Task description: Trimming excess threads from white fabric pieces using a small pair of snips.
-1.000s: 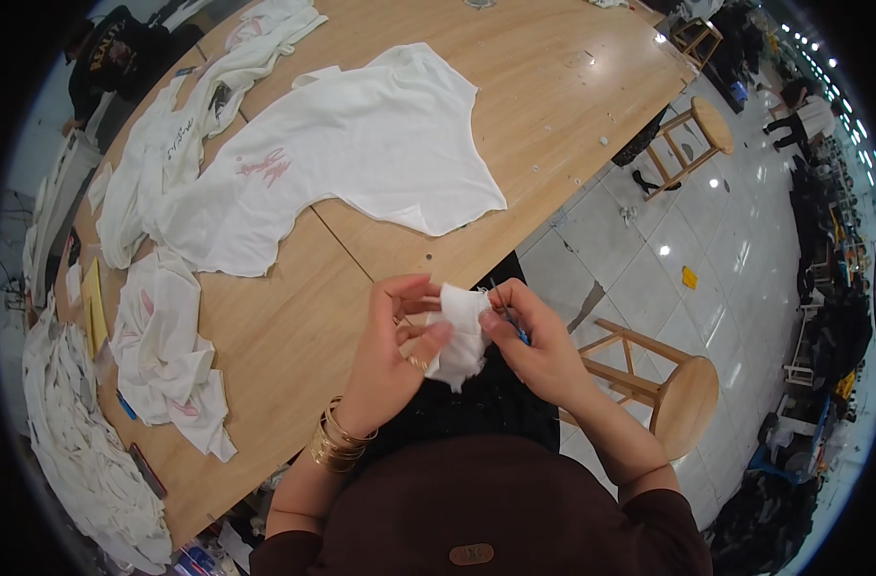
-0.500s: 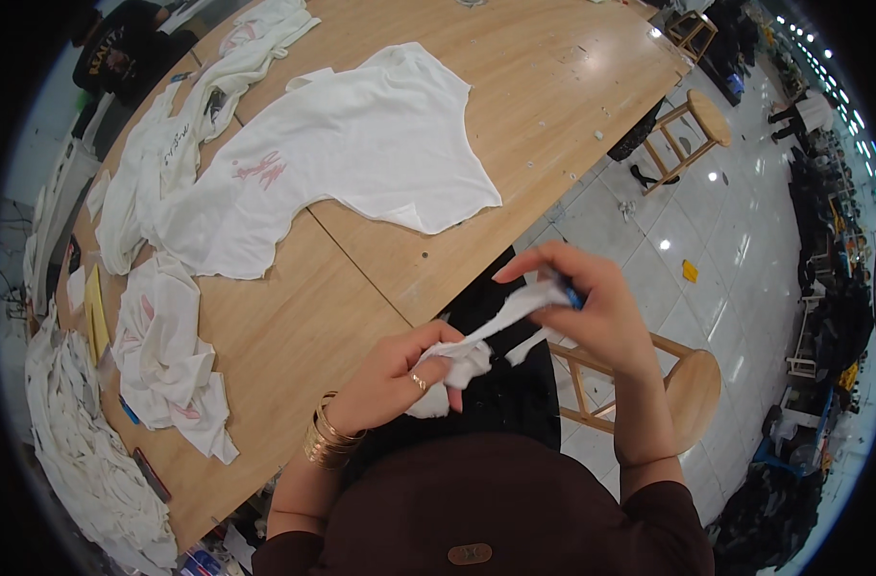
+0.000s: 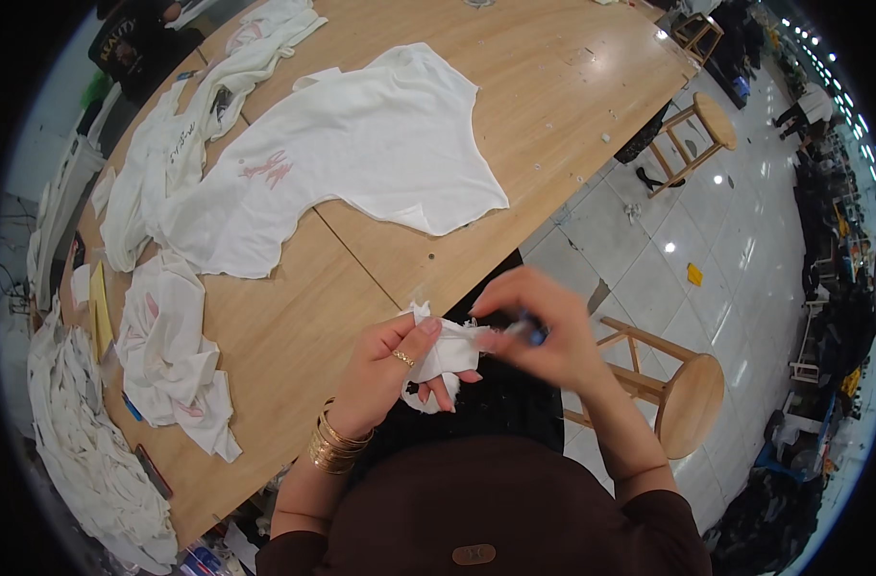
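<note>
My left hand (image 3: 385, 370) is closed on a bunched white cloth (image 3: 454, 350), its thumb pressing on top and some fingertips showing below it. The cloth has a frayed edge, and a loop of it hangs under the fingers. Close on its right, my right hand (image 3: 544, 326) curls in toward the cloth's end. Within that hand sits a small blue object (image 3: 532, 329), smeared by motion, so its kind does not show. A white shirt (image 3: 361, 144) with a red print lies spread on the wooden table (image 3: 553, 96) beyond my hands.
Crumpled white garments (image 3: 174, 355) and a large white fabric pile (image 3: 97, 461) lie at the left. A wooden stool (image 3: 690, 403) stands right of me, another stool (image 3: 712, 120) farther off. A person (image 3: 135, 43) is at the far left.
My right hand has come down and left, close to my left hand. The white strip stretched between them is now gathered around my left fingers.
</note>
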`<state>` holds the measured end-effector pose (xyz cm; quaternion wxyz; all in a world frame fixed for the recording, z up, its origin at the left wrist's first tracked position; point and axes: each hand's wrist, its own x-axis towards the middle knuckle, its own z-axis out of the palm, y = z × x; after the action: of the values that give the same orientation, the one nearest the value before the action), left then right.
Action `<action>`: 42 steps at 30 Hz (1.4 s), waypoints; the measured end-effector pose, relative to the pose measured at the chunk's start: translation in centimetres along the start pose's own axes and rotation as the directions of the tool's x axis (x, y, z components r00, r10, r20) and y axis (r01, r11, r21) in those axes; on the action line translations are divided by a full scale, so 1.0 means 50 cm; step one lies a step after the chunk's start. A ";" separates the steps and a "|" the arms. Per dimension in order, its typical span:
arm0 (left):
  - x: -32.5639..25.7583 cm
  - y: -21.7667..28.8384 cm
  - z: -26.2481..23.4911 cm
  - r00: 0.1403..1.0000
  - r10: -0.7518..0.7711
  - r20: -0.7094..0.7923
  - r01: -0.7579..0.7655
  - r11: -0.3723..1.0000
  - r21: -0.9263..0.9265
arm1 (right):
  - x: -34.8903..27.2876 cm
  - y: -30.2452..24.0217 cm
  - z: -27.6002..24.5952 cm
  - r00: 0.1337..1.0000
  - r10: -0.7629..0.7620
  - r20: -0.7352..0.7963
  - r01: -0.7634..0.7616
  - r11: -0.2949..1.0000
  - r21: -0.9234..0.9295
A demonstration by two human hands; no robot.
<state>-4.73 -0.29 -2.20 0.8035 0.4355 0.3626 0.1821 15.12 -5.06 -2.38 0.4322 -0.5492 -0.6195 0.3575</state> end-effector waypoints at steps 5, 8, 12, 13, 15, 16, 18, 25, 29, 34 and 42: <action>0.005 -0.004 -0.010 0.995 0.060 -0.079 -0.061 0.998 -0.010 | -0.017 0.009 0.014 0.993 0.114 0.033 -0.113 0.993 -0.029; 0.005 -0.011 -0.009 0.992 0.025 -0.125 -0.033 0.998 -0.058 | -0.011 -0.011 -0.001 0.965 0.251 0.072 -0.256 0.963 0.085; 0.002 -0.004 0.005 0.985 0.102 -0.141 -0.095 0.994 0.057 | 0.005 -0.031 -0.011 0.931 0.316 0.183 -0.349 0.918 0.186; 0.001 -0.003 0.001 0.987 0.038 -0.157 -0.046 0.998 -0.048 | 0.007 -0.033 -0.015 0.931 0.316 0.182 -0.349 0.919 0.186; 0.002 -0.003 -0.003 0.985 -0.027 -0.171 0.001 0.989 -0.151 | 0.012 -0.031 -0.020 0.906 0.344 0.249 -0.397 0.893 0.211; 0.004 -0.004 -0.004 0.985 0.022 -0.173 -0.060 0.974 -0.217 | 0.013 -0.030 -0.025 0.906 0.343 0.249 -0.396 0.893 0.212; 0.005 -0.009 -0.010 0.981 0.071 -0.180 -0.120 0.952 -0.282 | 0.013 -0.031 -0.035 0.890 0.358 0.284 -0.422 0.882 0.212; 0.010 0.006 0.003 0.997 0.060 -0.045 -0.058 0.997 0.057 | 0.008 -0.024 -0.033 0.934 0.187 0.303 -0.234 0.964 0.124; 0.010 0.009 0.005 0.994 0.022 -0.102 -0.008 0.991 0.131 | 0.004 -0.039 -0.046 0.964 0.161 0.210 -0.155 0.987 -0.045; 0.010 -0.003 0.003 0.995 0.033 -0.096 -0.019 0.989 0.147 | 0.004 -0.034 -0.046 0.940 0.283 0.190 -0.309 0.943 0.123; 0.005 0.003 0.002 0.996 0.059 -0.064 -0.046 0.981 0.186 | -0.004 -0.041 -0.055 0.888 0.405 0.219 -0.445 0.878 0.178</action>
<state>-4.48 -0.10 -2.15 0.7415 0.5110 0.3940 0.1840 16.93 -5.64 0.48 0.3455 -0.5864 -0.4748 0.5580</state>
